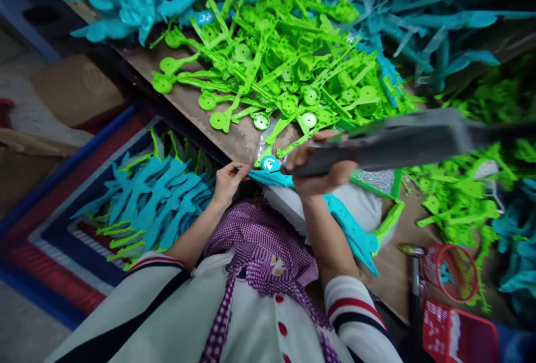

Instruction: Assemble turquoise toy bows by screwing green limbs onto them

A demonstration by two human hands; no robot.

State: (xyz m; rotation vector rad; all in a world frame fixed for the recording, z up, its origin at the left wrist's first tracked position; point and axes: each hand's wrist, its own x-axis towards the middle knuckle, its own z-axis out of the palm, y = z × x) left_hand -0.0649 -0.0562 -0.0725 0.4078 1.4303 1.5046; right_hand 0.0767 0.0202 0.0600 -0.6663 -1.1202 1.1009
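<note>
My left hand [227, 185] pinches the left end of a teal plastic part [274, 178] at the table's near edge. A round blue disc [268, 163] with a white mark sits at this part, by a lime-green arm. My right hand [312, 181] is wrapped round a long dark electric screwdriver [389, 142], blurred and lying almost level, its nose pointing left at the teal part. Whether the tip touches the part cannot be made out. Under my right forearm lies another teal piece [352, 234] with a lime-green end, beside a grey-white padded shape [364, 204].
Lime-green plastic parts [268, 56] are heaped across the table [218, 142]. Teal parts pile up at back left [138, 0] and back right [452, 22]. A blue-rimmed, red-patterned container [54, 240] at left holds rows of teal-and-green pieces [154, 195]. Red baskets [452, 273] stand at right.
</note>
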